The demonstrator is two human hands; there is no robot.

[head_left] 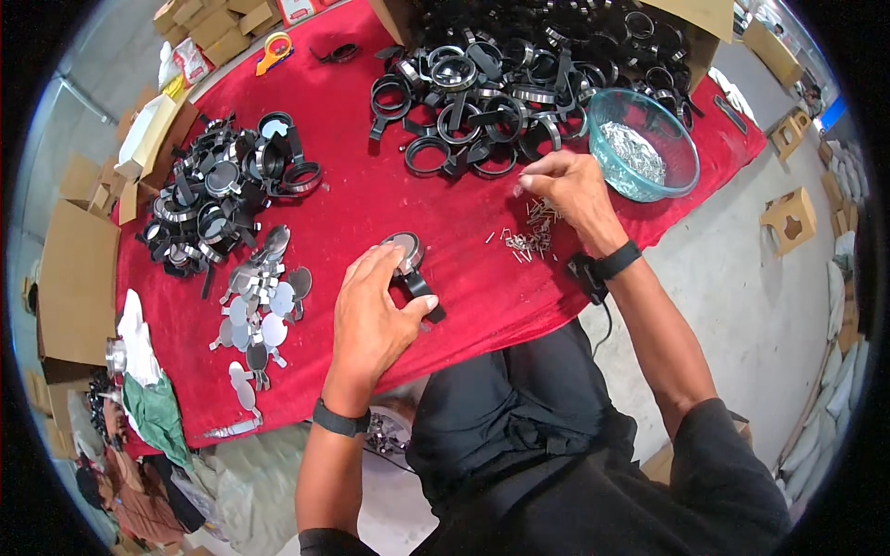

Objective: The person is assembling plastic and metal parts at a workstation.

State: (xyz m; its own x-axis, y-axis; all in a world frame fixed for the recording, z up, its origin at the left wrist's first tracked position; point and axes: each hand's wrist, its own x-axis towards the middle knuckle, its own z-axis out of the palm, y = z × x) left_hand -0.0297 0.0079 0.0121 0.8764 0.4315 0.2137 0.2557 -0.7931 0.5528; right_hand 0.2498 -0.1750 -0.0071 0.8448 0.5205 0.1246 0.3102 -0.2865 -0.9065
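My left hand (373, 301) is closed on a black-handled round part (405, 246) with a metal rim and a grey disc, lying on the red cloth. Its thumb presses near the black handle and the fingertips rest by the rim. My right hand (573, 192) hovers over a loose pile of small metal pins (528, 243), thumb and forefinger pinched together. Whatever lies between those fingertips is too small to make out. Just right of this hand stands a clear bluish bowl (681, 167) with many more small shiny pieces in it.
Black ring parts (482, 116) spill from a cardboard box at the back. Handled parts with discs (218, 185) are heaped at left, with loose flat metal discs (264, 306) nearer me. A yellow tape dispenser (274, 53) and a cutter (731, 115) lie toward the table's edges.
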